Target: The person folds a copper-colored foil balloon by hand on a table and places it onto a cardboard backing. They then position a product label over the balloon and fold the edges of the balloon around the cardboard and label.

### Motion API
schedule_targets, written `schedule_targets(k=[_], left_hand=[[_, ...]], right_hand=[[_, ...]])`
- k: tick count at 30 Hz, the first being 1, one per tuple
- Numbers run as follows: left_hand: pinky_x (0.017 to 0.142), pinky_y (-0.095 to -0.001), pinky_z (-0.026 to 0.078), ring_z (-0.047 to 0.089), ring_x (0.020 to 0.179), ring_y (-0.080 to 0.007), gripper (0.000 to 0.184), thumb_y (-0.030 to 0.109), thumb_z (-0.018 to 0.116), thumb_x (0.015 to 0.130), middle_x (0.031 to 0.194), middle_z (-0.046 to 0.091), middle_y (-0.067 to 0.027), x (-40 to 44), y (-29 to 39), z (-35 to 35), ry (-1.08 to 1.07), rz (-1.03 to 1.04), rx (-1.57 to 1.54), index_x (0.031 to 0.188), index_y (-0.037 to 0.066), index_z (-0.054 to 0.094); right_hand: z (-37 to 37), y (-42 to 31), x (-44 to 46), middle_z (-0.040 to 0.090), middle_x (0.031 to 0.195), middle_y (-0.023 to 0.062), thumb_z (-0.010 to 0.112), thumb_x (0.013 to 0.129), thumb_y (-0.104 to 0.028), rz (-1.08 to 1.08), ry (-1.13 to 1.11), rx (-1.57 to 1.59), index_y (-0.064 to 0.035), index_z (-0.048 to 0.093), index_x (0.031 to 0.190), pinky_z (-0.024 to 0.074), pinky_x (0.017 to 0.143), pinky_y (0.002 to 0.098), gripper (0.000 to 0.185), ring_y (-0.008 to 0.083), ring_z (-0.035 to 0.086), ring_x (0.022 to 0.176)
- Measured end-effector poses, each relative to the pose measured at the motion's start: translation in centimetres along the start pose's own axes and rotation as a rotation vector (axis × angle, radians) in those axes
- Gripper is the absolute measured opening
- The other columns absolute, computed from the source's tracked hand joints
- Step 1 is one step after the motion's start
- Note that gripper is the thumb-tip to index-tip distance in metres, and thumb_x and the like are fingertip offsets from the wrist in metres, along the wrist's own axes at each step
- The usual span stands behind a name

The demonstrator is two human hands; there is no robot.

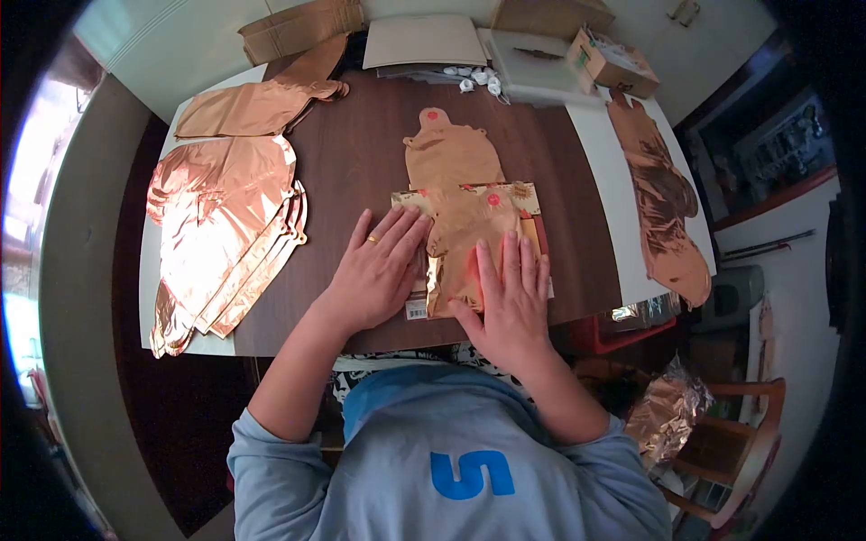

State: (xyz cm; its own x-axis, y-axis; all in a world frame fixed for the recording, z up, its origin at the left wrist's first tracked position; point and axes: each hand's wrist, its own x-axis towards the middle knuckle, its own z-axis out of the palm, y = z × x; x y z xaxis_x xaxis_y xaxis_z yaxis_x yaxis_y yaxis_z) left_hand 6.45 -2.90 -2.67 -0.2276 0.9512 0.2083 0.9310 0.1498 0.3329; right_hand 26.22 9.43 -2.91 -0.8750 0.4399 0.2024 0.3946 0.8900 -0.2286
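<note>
A flat rose-gold foil balloon (456, 164) lies lengthwise on the dark wood table, its narrow tabbed end pointing away from me and a red mark near that tip. Its lower part is folded and rests over a printed card or packet (526, 197), of which only the edges show. My right hand (511, 302) lies flat on the folded foil, fingers stretched out. With fingers extended, my left hand (377, 263) rests on the left edge of the card and the table beside it. A ring is on one of its fingers.
Piles of flat foil balloons (225, 198) cover the table's left side. More foil (658, 194) lies along the right edge. At the back are a grey board (424, 42), small white bundles (478, 76) and a cardboard box (613, 65). A wooden chair (753, 460) stands at right.
</note>
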Motion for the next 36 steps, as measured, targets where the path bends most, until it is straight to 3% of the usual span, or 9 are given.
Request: schedule_targets(k=[7, 12, 17, 23, 26, 29, 30, 32, 36], left_hand=[[0.121, -0.0552, 0.019, 0.035, 0.145, -0.035, 0.064, 0.01, 0.057, 0.091, 0.152, 0.043, -0.0178, -0.2, -0.4, -0.4, -0.016, -0.012, -0.049, 0.151, 0.005, 0.037], [0.12, -0.0557, 0.02, 0.034, 0.145, -0.0403, 0.066, 0.008, 0.059, 0.086, 0.151, 0.042, -0.0214, -0.3, 4.2, -2.1, 0.045, -0.002, -0.012, 0.148, 0.0, 0.038], [0.121, -0.0553, 0.016, 0.027, 0.148, -0.0401, 0.09, 0.062, 0.052, 0.092, 0.157, 0.033, -0.0237, -1.4, 7.1, 1.1, -0.05, 0.199, 0.016, 0.151, -0.003, 0.034], [0.122, -0.0544, 0.013, 0.024, 0.149, -0.0412, 0.095, 0.063, 0.056, 0.087, 0.157, 0.031, -0.0278, -3.0, 7.0, 1.2, -0.163, 0.043, 0.137, 0.15, -0.006, 0.034], [0.122, -0.0543, 0.015, 0.023, 0.15, -0.0413, 0.096, 0.06, 0.061, 0.084, 0.157, 0.03, -0.0285, -3.7, 7.8, 1.2, -0.165, -0.042, 0.219, 0.148, -0.007, 0.036], [0.122, -0.0546, 0.016, 0.025, 0.149, -0.0404, 0.093, 0.056, 0.065, 0.082, 0.157, 0.032, -0.0266, -3.3, 9.2, 0.6, -0.109, -0.046, 0.27, 0.147, -0.005, 0.039], [0.122, -0.0548, 0.016, 0.026, 0.149, -0.0401, 0.092, 0.054, 0.067, 0.081, 0.156, 0.033, -0.0258, -3.1, 9.8, 0.4, -0.096, -0.016, 0.246, 0.147, -0.004, 0.04], [0.121, -0.055, 0.017, 0.028, 0.148, -0.0394, 0.09, 0.051, 0.071, 0.079, 0.156, 0.034, -0.0242, -2.1, 11.0, 0.3, -0.064, 0.048, 0.202, 0.147, -0.002, 0.042], [0.12, -0.0535, 0.023, 0.035, 0.145, -0.038, 0.087, 0.039, 0.077, 0.075, 0.153, 0.04, -0.021, -2.0, 10.6, 2.8, -0.052, 0.118, 0.157, 0.146, 0.001, 0.044]], right_hand=[[-0.2, 0.6, -0.2, 0.024, 0.156, 0.0338, 0.057, 0.094, -0.051, -0.023, -0.014, -0.01, -0.004, 0.032, 0.154, 0.0149, 0.115, 0.0668, 0.08, 0.0502, 0.021, 0.147], [-0.2, 0.5, -0.2, 0.023, 0.157, 0.0329, 0.056, 0.094, -0.05, -0.016, -0.043, -0.025, -0.0047, 0.032, 0.154, 0.0144, 0.117, 0.0652, 0.079, 0.0497, 0.02, 0.147], [0.6, 1.2, -0.5, 0.022, 0.159, 0.0308, 0.055, 0.095, -0.044, -0.012, -0.097, -0.059, -0.0061, 0.032, 0.154, 0.0143, 0.118, 0.0637, 0.074, 0.0481, 0.019, 0.148], [-0.2, 2.5, 0.0, 0.021, 0.16, 0.0296, 0.055, 0.097, -0.037, 0.017, -0.07, 0.008, -0.005, 0.031, 0.154, 0.0176, 0.118, 0.0618, 0.07, 0.048, 0.019, 0.148], [-1.8, 4.0, 1.1, 0.028, 0.157, 0.0294, 0.058, 0.096, -0.034, -0.032, -0.103, 0.073, -0.003, 0.033, 0.153, 0.0244, 0.118, 0.0543, 0.069, 0.0455, 0.027, 0.146], [-2.8, 7.9, 4.2, 0.037, 0.155, 0.0218, 0.065, 0.093, -0.02, 0.055, 0.041, 0.363, -0.0039, 0.035, 0.152, 0.0362, 0.113, 0.046, 0.068, 0.0366, 0.041, 0.141], [-4.3, 8.5, 6.0, 0.049, 0.144, 0.0168, 0.068, 0.091, -0.014, 0.107, 0.052, 0.498, -0.006, 0.042, 0.149, 0.0463, 0.103, 0.0385, 0.064, 0.0286, 0.054, 0.127], [-4.7, 10.8, 9.5, 0.055, 0.133, 0.0128, 0.074, 0.087, -0.019, 0.104, -0.059, 0.557, -0.0072, 0.047, 0.145, 0.0498, 0.095, 0.037, 0.065, 0.0256, 0.058, 0.114], [-4.4, 12.0, 14.8, 0.058, 0.121, 0.0129, 0.08, 0.081, -0.025, 0.019, -0.372, 0.387, -0.0044, 0.059, 0.126, 0.0505, 0.087, 0.0354, 0.054, 0.0236, 0.059, 0.107]])
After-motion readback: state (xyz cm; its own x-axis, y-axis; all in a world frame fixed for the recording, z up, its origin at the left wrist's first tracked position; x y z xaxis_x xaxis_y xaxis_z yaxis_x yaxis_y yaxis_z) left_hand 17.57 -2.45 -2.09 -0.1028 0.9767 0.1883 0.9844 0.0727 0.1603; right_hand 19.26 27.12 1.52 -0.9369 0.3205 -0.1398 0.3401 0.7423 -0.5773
